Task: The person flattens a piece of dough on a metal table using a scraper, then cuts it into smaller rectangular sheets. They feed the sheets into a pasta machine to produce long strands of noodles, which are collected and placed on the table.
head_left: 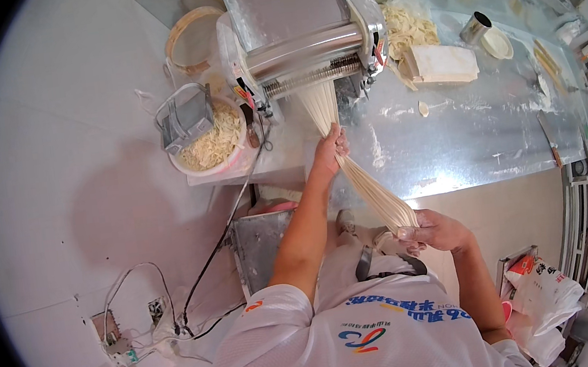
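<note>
A long bundle of pale fresh noodles (374,190) hangs from the cutting rollers of a metal noodle machine (307,53). My left hand (332,149) is closed round the strands a short way below the rollers. Lower and to the right, my right hand (436,231) grips the other end of the bundle near my waist. Between the two hands the strands slope down to the right. Above my left hand they fan out up to the cutter (312,76).
Left of the machine stands a tub (213,170) of noodle scraps with a grey metal box (187,119) on it. The floury metal table (445,157) bears a dough slab (441,64), a noodle heap (408,28), a tin (475,28) and a bowl (497,45). A black cable (229,224) runs to the wall.
</note>
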`<state>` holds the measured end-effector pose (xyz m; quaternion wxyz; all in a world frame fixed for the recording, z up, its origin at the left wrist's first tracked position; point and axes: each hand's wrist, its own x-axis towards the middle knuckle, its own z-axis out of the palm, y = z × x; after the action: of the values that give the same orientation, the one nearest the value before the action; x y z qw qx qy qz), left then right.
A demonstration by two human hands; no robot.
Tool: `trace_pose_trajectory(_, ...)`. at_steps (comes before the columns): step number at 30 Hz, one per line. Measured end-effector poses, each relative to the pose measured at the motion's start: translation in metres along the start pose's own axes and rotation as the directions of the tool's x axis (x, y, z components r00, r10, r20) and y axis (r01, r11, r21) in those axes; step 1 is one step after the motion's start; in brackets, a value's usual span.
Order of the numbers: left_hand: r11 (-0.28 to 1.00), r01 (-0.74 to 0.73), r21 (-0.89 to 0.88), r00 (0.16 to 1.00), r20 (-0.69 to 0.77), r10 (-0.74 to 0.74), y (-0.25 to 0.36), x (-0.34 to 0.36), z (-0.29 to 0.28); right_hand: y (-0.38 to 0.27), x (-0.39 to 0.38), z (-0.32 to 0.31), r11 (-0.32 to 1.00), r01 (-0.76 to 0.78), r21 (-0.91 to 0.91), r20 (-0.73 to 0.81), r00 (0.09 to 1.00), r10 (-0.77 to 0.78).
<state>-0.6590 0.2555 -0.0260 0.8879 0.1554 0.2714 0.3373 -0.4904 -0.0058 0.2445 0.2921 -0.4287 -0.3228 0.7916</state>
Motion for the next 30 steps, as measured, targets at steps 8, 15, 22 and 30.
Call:
trace_pose_trajectory(8, 0.999, 0.020, -0.043, 1.000, -0.019, -0.021, -0.020, -0.018, 0.000, -0.004, -0.006, 0.003, 0.998, 0.012, -0.067, 0.013, 1.000, -0.011)
trace_pose_trajectory(15, 0.999, 0.026, -0.047, 1.000, -0.003, -0.026, -0.031, -0.039, 0.002, -0.011, -0.014, 0.004, 0.997, 0.003, -0.075, 0.008, 1.000, -0.002)
trace_pose_trajectory(22, 0.991, 0.074, -0.113, 0.996, 0.066, -0.067, -0.040, -0.058, 0.008, -0.024, -0.024, 0.013, 0.997, 0.009, -0.071, -0.013, 1.000, -0.010)
trace_pose_trajectory(30, 0.975, 0.155, -0.161, 0.988, 0.034, -0.151, -0.053, -0.067, -0.005, -0.028, -0.035, 0.006, 0.997, -0.038, -0.062, 0.031, 0.999, 0.040)
